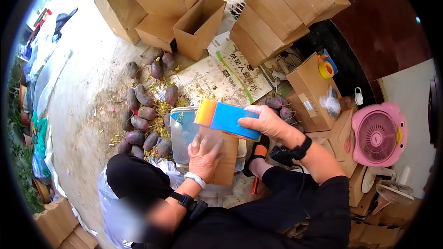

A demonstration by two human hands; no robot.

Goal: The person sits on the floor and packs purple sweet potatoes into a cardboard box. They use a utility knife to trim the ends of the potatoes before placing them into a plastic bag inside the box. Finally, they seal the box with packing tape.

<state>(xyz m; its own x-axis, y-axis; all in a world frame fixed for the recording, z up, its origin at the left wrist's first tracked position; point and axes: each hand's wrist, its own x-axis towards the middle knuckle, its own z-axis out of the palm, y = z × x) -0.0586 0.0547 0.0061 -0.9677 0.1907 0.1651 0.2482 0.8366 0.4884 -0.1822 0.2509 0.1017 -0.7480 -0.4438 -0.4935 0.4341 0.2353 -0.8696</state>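
Observation:
My right hand point(264, 122) grips a blue and orange tape dispenser point(231, 119) by its right end, above a small cardboard box point(226, 167). My left hand point(205, 157) lies palm down on the box, fingers spread and slightly blurred, holding nothing. The box rests partly over a metal tray or scale platform point(181, 150) between my legs; the dispenser hides its far end. Left of the platform, several dark purple root vegetables point(136, 137), apparently beetroots, lie on the concrete among yellow leaf scraps.
Open cardboard boxes point(199, 27) stand ahead, beside a tilted stack of cartons point(273, 17). More roots point(277, 102) lie right of a flattened printed carton point(221, 76). Yellow tape point(326, 70) sits on a carton point(304, 93). A pink fan point(375, 138) stands at right.

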